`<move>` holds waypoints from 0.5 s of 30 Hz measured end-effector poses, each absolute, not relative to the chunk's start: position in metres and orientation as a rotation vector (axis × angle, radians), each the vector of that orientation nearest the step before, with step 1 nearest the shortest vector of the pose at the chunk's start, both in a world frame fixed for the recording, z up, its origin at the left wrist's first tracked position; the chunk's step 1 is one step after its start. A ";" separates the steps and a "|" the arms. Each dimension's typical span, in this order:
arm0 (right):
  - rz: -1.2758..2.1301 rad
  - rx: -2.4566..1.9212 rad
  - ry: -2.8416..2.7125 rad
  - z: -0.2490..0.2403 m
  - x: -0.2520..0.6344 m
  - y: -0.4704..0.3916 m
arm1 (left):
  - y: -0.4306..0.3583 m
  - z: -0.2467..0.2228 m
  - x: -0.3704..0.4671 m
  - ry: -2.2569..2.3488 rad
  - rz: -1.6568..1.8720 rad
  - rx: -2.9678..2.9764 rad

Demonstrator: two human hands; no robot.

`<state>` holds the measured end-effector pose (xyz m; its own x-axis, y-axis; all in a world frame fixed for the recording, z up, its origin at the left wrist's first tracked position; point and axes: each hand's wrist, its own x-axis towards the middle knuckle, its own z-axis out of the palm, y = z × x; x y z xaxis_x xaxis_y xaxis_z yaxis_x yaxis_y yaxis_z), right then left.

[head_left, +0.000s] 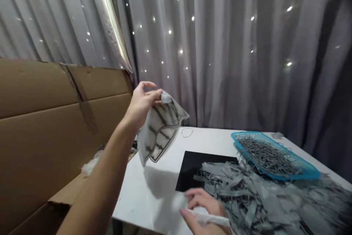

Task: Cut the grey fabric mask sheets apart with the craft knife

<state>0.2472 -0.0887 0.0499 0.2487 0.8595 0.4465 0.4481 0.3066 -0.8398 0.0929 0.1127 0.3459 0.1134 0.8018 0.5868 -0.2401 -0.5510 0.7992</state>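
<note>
My left hand [145, 99] is raised over the table's left side. Its thumb and fingers pinch the top edge of a thin whitish sheet [165, 128] with dark grey printed lines, which hangs down curved. Lower right, my right hand [205, 209] is curled round a slim white pen-like stick [211, 219]; its exact kind cannot be made out. Some blur covers those fingertips. Beside that hand lies a heap of grey scrap strips [247, 191], partly covering a black square mat [189, 169].
A blue plastic basket [310, 172] full of thin grey strips stands at the right of the white table [137, 198]. A thin dark line loop [187, 132] lies near the back edge. Tall cardboard [41, 136] walls the left; grey curtains [220, 62] hang behind.
</note>
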 end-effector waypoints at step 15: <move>0.335 -0.834 -1.210 0.261 0.297 -0.040 | 0.033 0.354 0.084 0.290 1.354 1.797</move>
